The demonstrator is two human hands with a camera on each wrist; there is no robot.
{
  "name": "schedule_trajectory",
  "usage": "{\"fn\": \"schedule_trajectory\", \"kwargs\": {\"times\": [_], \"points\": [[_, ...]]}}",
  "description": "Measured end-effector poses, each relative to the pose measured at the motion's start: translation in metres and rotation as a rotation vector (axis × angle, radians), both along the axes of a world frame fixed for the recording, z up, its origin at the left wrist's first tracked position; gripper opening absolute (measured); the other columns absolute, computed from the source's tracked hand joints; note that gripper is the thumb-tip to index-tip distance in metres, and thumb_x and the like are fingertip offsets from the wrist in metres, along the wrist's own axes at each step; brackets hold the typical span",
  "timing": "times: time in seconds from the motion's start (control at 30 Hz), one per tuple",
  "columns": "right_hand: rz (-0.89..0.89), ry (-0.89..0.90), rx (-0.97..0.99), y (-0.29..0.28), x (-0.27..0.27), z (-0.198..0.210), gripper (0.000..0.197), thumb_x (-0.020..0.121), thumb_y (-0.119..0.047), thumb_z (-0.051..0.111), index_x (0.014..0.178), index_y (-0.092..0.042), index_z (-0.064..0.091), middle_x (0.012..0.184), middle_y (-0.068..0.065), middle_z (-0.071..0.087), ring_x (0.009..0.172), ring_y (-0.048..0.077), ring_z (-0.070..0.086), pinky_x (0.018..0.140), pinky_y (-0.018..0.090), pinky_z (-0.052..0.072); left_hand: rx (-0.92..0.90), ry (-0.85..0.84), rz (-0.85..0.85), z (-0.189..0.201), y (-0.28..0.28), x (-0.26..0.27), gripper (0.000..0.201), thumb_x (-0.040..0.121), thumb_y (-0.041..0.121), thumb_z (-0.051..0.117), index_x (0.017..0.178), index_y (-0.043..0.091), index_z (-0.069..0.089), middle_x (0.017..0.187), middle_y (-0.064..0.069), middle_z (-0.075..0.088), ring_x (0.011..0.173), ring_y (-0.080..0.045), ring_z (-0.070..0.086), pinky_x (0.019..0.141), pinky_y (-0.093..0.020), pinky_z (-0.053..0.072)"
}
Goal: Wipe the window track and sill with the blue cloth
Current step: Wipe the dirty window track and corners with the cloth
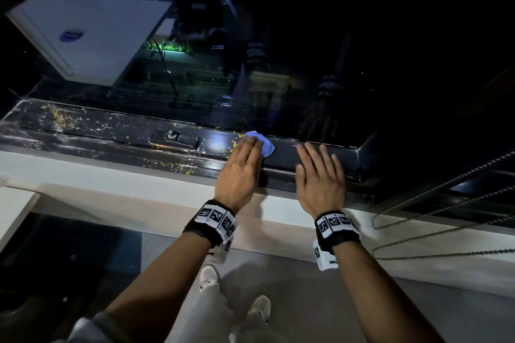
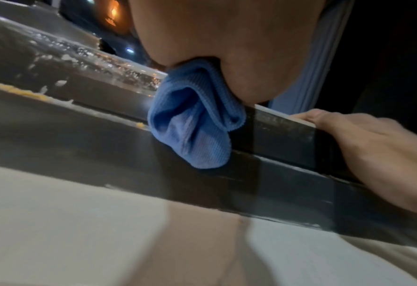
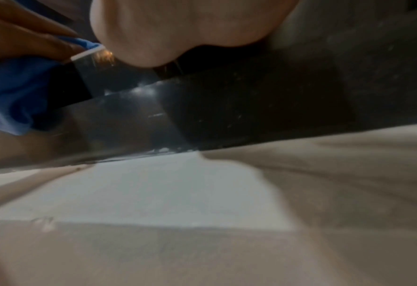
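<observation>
A crumpled blue cloth [image 1: 267, 144] [image 2: 195, 120] [image 3: 12, 92] lies on the dark window track [image 1: 111, 133], against the bottom of the glass. My left hand [image 1: 248, 149] presses on it with straight fingers, and part of the cloth sticks out past the fingertips and to the right. In the left wrist view the cloth bulges out from under the palm onto the track ledge [image 2: 80, 139]. My right hand [image 1: 317, 160] [image 2: 373, 147] rests flat on the track just right of the cloth, holding nothing. The white sill [image 1: 111, 175] [image 2: 68, 222] runs below the track.
Yellow crumbs and white smears [image 1: 60, 117] cover the track's left part, with more crumbs [image 1: 178, 167] along its front edge. A dark latch [image 1: 174, 139] sits left of the cloth. Beaded blind cords [image 1: 446, 192] hang at the right. A white box [image 1: 89, 33] shows beyond the glass.
</observation>
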State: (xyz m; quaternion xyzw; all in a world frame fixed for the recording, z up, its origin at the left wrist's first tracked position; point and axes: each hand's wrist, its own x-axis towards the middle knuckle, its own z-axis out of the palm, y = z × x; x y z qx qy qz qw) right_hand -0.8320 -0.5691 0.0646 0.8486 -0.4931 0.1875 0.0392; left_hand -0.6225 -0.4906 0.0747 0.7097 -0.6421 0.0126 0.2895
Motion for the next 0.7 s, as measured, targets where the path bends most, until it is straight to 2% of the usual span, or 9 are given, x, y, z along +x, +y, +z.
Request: {"fn": "schedule_trajectory", "kwargs": {"times": [0.13,0.27,0.43,0.5,0.63,0.7], "points": [[-0.04,-0.077,-0.023,0.001,0.006,-0.003,0.051,0.109,-0.04,0.034,0.158,-0.031,0.047,0.163,-0.008,0.046,0.156,0.02,0.034,0.128,0.045,0.022,0.038,-0.071,-0.102,0.004,-0.018,-0.027,0.04,0.109,0.013,0.044,0.146,-0.001,0.05,0.147,-0.021,0.052,0.143,-0.042,0.044,0.126,-0.046,0.029],[-0.01,-0.054,-0.018,0.0,0.0,-0.003,0.052,0.111,-0.043,0.029,0.16,-0.032,0.044,0.165,-0.009,0.043,0.157,0.019,0.032,0.129,0.045,0.021,0.053,-0.073,-0.153,0.014,-0.017,-0.021,0.05,0.099,0.016,0.043,0.145,-0.002,0.05,0.145,-0.019,0.053,0.141,-0.04,0.045,0.125,-0.045,0.032],[-0.055,-0.046,0.027,0.004,0.004,-0.001,0.052,0.11,-0.042,0.033,0.161,-0.036,0.04,0.166,-0.012,0.039,0.159,0.017,0.026,0.13,0.045,0.018,0.011,-0.046,-0.021,0.011,0.005,0.014,0.049,0.094,-0.004,0.055,0.143,-0.005,0.051,0.147,-0.024,0.05,0.142,-0.045,0.043,0.123,-0.051,0.035],[-0.063,-0.055,0.028,0.005,0.007,-0.001,0.052,0.11,-0.041,0.035,0.161,-0.036,0.04,0.166,-0.012,0.04,0.159,0.017,0.026,0.129,0.045,0.018,0.038,-0.067,-0.054,0.01,-0.003,0.0,0.048,0.096,-0.001,0.054,0.143,-0.007,0.051,0.146,-0.026,0.051,0.143,-0.046,0.042,0.123,-0.052,0.034],[-0.047,-0.053,0.022,0.004,0.003,-0.002,0.052,0.11,-0.042,0.035,0.161,-0.035,0.04,0.166,-0.011,0.04,0.159,0.017,0.026,0.129,0.046,0.02,0.141,-0.05,-0.147,0.013,-0.011,-0.012,0.056,0.101,0.023,0.036,0.15,-0.003,0.045,0.153,-0.021,0.047,0.15,-0.041,0.036,0.124,-0.047,0.033],[-0.046,-0.047,0.028,0.005,0.003,0.0,0.052,0.11,-0.042,0.034,0.161,-0.035,0.04,0.167,-0.011,0.04,0.159,0.017,0.026,0.129,0.046,0.02,0.135,-0.041,-0.098,0.012,-0.004,0.007,0.056,0.097,0.011,0.047,0.152,0.0,0.045,0.156,-0.019,0.044,0.15,-0.04,0.037,0.122,-0.048,0.038]]}}
